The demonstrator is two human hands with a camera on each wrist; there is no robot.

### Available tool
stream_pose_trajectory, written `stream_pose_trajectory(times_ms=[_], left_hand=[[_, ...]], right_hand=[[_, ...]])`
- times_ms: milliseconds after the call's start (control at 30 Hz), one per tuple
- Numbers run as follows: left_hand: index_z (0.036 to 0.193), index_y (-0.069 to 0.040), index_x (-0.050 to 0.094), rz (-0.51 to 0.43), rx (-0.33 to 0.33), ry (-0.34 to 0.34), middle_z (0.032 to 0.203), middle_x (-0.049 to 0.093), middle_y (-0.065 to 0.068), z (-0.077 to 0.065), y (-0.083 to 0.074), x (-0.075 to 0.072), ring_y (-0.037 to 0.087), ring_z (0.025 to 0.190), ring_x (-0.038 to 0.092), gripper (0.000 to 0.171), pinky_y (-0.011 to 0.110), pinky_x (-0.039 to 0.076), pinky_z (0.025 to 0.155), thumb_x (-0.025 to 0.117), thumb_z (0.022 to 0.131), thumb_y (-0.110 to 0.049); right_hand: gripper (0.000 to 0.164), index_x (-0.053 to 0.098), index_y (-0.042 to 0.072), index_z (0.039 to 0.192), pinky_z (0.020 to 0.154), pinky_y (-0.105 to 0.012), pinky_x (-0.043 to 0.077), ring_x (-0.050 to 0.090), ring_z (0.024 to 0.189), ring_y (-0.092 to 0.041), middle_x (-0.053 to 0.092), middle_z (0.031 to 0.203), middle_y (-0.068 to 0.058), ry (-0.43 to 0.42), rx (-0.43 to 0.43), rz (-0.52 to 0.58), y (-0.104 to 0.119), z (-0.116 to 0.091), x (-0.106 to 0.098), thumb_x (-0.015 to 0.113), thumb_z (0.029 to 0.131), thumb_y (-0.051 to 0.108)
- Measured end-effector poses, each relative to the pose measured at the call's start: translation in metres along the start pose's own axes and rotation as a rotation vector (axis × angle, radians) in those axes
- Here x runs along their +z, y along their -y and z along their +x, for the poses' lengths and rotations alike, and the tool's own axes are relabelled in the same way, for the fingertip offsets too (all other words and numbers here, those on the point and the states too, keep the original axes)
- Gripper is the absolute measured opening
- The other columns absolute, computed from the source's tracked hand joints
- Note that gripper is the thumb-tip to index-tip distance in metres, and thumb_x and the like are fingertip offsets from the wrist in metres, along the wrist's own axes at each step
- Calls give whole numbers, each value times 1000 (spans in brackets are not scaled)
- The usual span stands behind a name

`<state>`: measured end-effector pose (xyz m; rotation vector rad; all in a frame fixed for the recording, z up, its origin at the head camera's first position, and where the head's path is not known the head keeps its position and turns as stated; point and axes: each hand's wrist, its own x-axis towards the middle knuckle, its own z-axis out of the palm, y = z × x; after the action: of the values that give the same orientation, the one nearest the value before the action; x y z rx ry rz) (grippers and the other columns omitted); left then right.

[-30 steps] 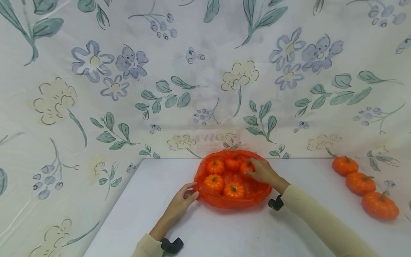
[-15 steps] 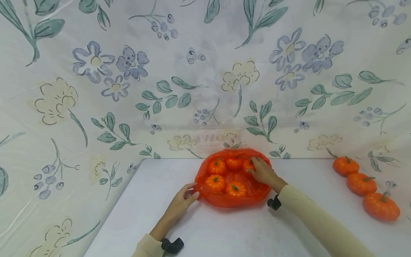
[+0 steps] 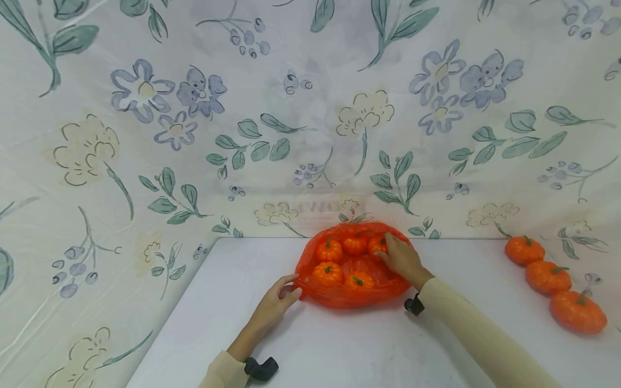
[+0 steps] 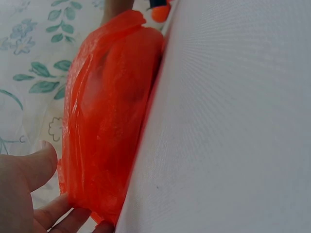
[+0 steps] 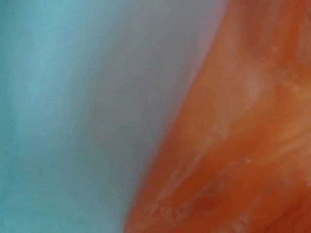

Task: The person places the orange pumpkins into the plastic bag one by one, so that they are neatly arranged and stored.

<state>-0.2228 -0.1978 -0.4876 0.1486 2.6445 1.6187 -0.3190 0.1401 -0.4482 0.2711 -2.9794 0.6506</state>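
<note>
An orange-red plastic bag lies with its mouth spread wide, several small orange pumpkins inside, among them a front-left one and a front-middle one partly behind the bag's front side. My right hand reaches into the bag's right side and grips the back-right pumpkin, fingers over its top. At the left end, my left hand rests its fingertips against the bag, thumb apart from the fingers, as the left wrist view also shows. Close bag film fills much of the right wrist view, where the hand is hidden.
Three more pumpkins stand in a row at the table's right: a back one, a middle one and a front one. The white table ends at a flower-patterned sheet behind the bag.
The front side of the bag has come up a little and covers more of the front-middle pumpkin. My right hand and its pumpkin have shifted slightly right; the left hand stays in place.
</note>
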Motion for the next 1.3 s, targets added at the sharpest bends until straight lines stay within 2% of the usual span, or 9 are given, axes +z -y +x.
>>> stream_pose_trajectory(times_ms=[100,167,433,567,767,933,1067,1200,1300], left_hand=[[140,-18,55,-11,-3,0,137,60,9,0,-1,1,27,123,56,54,48,51,103,68,93,-40],[140,-18,55,-16,0,0,137,60,9,-1,-2,1,27,123,57,54,47,52,102,68,93,-40],[141,-19,54,-36,7,17,138,60,9,-1,-3,0,27,122,57,52,46,55,98,67,94,-39],[142,-19,54,-54,23,38,141,58,9,-1,-2,0,28,125,56,51,48,53,100,65,95,-37],[144,-20,53,-57,35,51,145,56,8,-1,-4,-1,28,127,53,51,53,47,105,63,97,-34],[148,-17,49,-56,51,68,150,51,9,0,-4,0,29,129,52,54,55,43,109,62,97,-32],[149,-17,47,-68,59,72,152,49,7,0,-3,0,28,130,51,55,54,40,111,61,98,-30],[149,-16,46,-81,66,58,152,48,8,1,-1,0,29,131,51,56,54,38,112,63,97,-29],[149,-15,45,-81,74,52,152,48,10,1,-1,0,31,131,51,57,55,37,113,63,97,-29]], right_hand=[[43,51,7,113,79,-50,58,63,91,-31,64,104,-12,-31,-5,-46,0,-1,0,70,91,39],[44,52,7,114,76,-50,58,63,90,-30,65,106,-11,-47,-4,-66,0,-2,0,70,91,40],[49,55,7,126,84,-56,57,64,101,-33,64,121,-14,-48,18,-54,-1,-2,2,69,93,40],[56,54,6,134,83,-59,57,63,104,-37,56,130,-17,-39,30,-45,0,-4,3,69,93,40],[61,50,4,140,87,-61,56,61,109,-39,50,134,-21,-4,39,-41,2,-6,0,69,93,38],[59,51,-1,137,90,-57,56,61,108,-37,52,131,-21,-18,42,-18,5,-8,-3,70,94,34],[51,57,-4,131,91,-52,57,62,105,-35,58,125,-20,-42,22,-11,8,-12,-8,69,94,29],[44,60,-3,127,92,-50,57,63,105,-35,63,123,-20,-70,3,34,7,-19,-20,68,95,26],[39,62,-1,124,87,-48,58,65,101,-34,66,120,-20,-111,1,88,1,-28,-32,67,96,26]])
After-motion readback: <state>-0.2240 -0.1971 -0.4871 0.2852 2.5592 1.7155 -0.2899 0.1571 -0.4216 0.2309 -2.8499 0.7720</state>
